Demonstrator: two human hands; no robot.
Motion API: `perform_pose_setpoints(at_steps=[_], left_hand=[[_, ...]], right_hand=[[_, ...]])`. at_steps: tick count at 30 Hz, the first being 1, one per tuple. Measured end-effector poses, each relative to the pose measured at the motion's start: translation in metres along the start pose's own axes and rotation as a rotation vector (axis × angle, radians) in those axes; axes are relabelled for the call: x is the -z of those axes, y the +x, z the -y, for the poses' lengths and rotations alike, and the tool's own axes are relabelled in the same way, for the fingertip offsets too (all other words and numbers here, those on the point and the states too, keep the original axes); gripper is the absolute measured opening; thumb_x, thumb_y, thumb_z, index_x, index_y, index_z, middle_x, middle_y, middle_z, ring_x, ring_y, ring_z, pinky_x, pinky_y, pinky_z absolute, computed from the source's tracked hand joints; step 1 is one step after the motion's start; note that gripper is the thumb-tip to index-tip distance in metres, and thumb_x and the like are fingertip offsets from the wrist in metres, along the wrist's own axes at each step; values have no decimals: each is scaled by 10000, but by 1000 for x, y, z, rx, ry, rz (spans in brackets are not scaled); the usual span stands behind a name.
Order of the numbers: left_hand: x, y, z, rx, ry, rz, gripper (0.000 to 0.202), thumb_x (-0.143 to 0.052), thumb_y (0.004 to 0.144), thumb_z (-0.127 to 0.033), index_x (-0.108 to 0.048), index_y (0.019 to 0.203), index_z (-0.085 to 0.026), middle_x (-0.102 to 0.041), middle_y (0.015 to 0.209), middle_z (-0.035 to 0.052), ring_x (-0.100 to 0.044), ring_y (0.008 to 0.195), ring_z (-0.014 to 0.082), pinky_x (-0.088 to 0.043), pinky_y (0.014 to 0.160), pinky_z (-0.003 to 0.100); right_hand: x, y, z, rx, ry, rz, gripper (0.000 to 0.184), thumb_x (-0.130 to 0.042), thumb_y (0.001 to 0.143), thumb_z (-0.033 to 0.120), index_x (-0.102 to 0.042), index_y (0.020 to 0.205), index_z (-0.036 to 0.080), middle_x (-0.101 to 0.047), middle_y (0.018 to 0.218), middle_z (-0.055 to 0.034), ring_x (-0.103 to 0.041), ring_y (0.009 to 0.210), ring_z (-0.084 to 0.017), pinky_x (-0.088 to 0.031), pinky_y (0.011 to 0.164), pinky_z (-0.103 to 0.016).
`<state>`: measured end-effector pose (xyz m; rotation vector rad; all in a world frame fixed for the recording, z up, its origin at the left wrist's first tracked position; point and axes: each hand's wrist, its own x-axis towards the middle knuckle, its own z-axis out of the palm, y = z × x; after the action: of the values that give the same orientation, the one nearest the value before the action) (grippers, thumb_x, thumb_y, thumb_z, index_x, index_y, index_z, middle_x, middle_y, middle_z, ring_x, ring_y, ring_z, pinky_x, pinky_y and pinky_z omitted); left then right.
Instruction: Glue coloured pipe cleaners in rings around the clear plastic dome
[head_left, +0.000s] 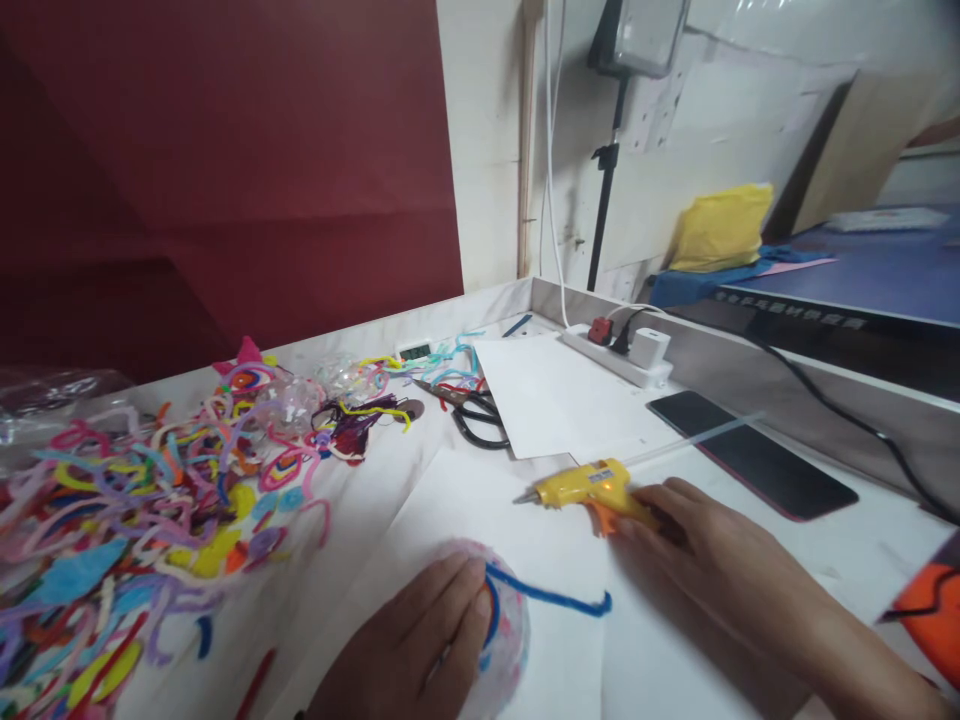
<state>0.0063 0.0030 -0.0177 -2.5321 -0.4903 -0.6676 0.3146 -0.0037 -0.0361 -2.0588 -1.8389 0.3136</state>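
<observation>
My right hand is wrapped round the handle of a yellow hot glue gun with an orange trigger. Its metal nozzle points left, and a clear glue stick juts out of the back. Low in the middle, my left hand has its fingers together, pressing a blue pipe cleaner onto a round whitish piece with pink and blue marks. The pipe cleaner's loose end sticks out to the right, bent at the tip. An orange edge shows by my fingertips; my hand hides much of the round piece.
Pipe cleaner scraps in many colours heap on the left. Black-handled scissors lie beside a white sheet. At the back right are a power strip with plugs and a dark phone. A raised edge borders the table.
</observation>
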Motion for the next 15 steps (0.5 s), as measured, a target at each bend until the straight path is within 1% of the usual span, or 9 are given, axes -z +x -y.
perform_pose_setpoints(at_steps=[2,6,10,13,15], left_hand=[[2,0,-2,21,-12,43,310,-351,1011,-75,-645,1108,-72,-702,1177,122,-568,1240,199,-445,1092,330],[5,1,-3,34,-7,45,319,-335,1015,-73,-638,1115,-63,-704,1174,120,-574,1232,205,-444,1094,326],[5,2,-3,29,-2,23,299,-358,1013,-81,-644,1100,-67,-716,1149,116,-593,1211,205,-448,1091,324],[6,2,-5,50,-5,31,311,-341,1017,-82,-640,1100,-68,-714,1154,114,-592,1212,206,-453,1089,329],[7,2,-5,56,-10,37,325,-324,1019,-78,-637,1105,-68,-711,1163,112,-587,1217,207,-453,1090,333]], right_hand=[[1,1,-2,-24,12,18,303,-375,872,485,-589,869,270,-656,889,-58,-636,723,-231,-433,632,-363],[-3,1,-5,-71,37,33,316,-357,875,513,-544,803,270,-666,834,-59,-638,725,-249,-435,624,-374],[-5,-1,-7,-101,79,25,335,-345,882,545,-539,876,271,-683,846,-59,-652,731,-248,-467,629,-369],[3,-7,-8,-115,222,-18,377,-325,886,580,-530,936,267,-676,790,-41,-651,678,-231,-498,597,-346],[10,-14,-8,-76,397,-34,400,-397,869,612,-537,995,259,-649,706,-10,-629,596,-207,-513,529,-308]])
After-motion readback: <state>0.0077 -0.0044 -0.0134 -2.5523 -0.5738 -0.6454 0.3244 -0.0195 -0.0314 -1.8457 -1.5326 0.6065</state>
